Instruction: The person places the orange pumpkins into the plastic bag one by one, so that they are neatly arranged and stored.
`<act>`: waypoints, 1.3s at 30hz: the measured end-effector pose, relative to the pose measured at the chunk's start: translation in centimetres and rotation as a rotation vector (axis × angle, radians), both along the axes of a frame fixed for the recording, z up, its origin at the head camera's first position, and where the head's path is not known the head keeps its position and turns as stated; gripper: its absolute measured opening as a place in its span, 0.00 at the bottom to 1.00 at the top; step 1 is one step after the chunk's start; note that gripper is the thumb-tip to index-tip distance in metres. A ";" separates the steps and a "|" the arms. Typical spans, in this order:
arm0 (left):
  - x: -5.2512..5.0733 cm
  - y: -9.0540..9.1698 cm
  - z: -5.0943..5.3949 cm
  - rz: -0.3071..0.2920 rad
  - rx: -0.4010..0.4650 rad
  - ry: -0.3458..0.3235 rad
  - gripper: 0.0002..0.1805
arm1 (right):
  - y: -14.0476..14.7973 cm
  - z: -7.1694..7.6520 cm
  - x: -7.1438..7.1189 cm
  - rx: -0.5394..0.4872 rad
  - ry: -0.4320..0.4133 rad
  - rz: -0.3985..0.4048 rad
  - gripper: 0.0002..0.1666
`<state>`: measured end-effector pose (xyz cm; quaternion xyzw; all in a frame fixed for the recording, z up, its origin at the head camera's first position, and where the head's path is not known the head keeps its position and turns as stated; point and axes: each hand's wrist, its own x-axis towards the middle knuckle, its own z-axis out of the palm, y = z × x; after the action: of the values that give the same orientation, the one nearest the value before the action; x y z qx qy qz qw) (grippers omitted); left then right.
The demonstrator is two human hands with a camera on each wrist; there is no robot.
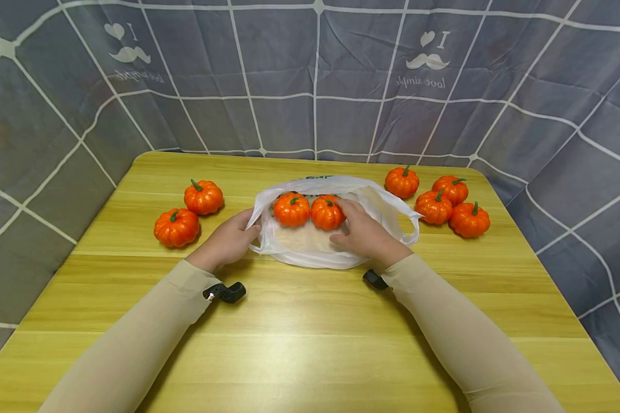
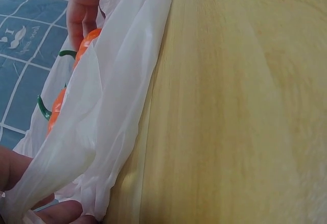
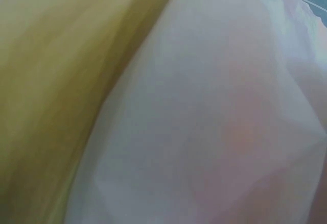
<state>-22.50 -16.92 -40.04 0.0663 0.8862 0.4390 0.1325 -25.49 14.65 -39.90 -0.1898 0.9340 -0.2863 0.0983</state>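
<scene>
A white plastic bag (image 1: 320, 261) lies spread with its mouth up in the middle of the table. Two small orange pumpkins with green stems sit side by side inside it, a left one (image 1: 291, 210) and a right one (image 1: 328, 213). My left hand (image 1: 231, 238) grips the bag's left edge, its fingers and thumb folded over the plastic in the left wrist view. Inside the bag's mouth, my right hand (image 1: 364, 229) touches the right pumpkin's side with its fingertips, the thumb standing a little apart in front. White plastic fills most of the right wrist view and hides the fingers there.
Two more pumpkins (image 1: 177, 228) stand on the table left of the bag. Several others (image 1: 434, 207) are grouped at the right, close to the bag's right handle (image 1: 412, 221). A grey checked cloth (image 1: 279, 74) hangs behind the wooden table (image 1: 299, 338) and along its sides.
</scene>
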 end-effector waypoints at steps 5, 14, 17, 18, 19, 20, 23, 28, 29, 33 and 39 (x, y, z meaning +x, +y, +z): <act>0.0 0.1 0.0 0.000 0.007 -0.008 0.30 | 0.1 0.0 0.0 -0.003 -0.004 -0.001 0.54; 0.0 -0.1 0.0 0.003 -0.009 0.000 0.29 | 0.1 -0.1 0.1 -0.018 0.000 0.001 0.55; 0.0 0.0 0.0 0.006 -0.011 0.000 0.29 | 0.1 -0.1 0.1 -0.021 0.001 -0.001 0.55; 0.0 0.0 0.0 0.006 -0.012 0.001 0.29 | 0.1 -0.1 0.2 -0.021 -0.001 -0.002 0.55; 0.0 -0.1 0.0 0.007 -0.014 0.002 0.29 | 0.1 -0.1 0.2 -0.022 -0.003 -0.004 0.55; 0.0 -0.1 -0.1 0.008 -0.015 0.003 0.29 | 0.1 -0.1 0.2 -0.022 -0.004 -0.006 0.55; 0.0 -0.1 -0.1 0.007 -0.013 0.004 0.28 | 0.0 -0.1 0.3 -0.021 -0.006 -0.011 0.55; 0.0 -0.1 -0.1 0.005 -0.002 -0.011 0.29 | 0.0 -0.1 0.4 -0.016 0.002 -0.012 0.55; 0.0 -0.1 -0.1 0.004 -0.001 -0.014 0.29 | 0.0 -0.1 0.4 -0.016 0.002 -0.011 0.55; 0.0 -0.1 0.0 0.003 -0.002 -0.019 0.29 | 0.0 -0.1 0.3 -0.017 0.003 -0.012 0.55; 0.0 0.0 0.0 0.009 0.005 -0.027 0.29 | -0.1 -0.1 0.1 -0.010 0.002 -0.008 0.55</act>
<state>-22.52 -16.92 -40.03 0.0569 0.8834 0.4427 0.1425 -25.42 14.52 -40.03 -0.1868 0.9334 -0.2911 0.0951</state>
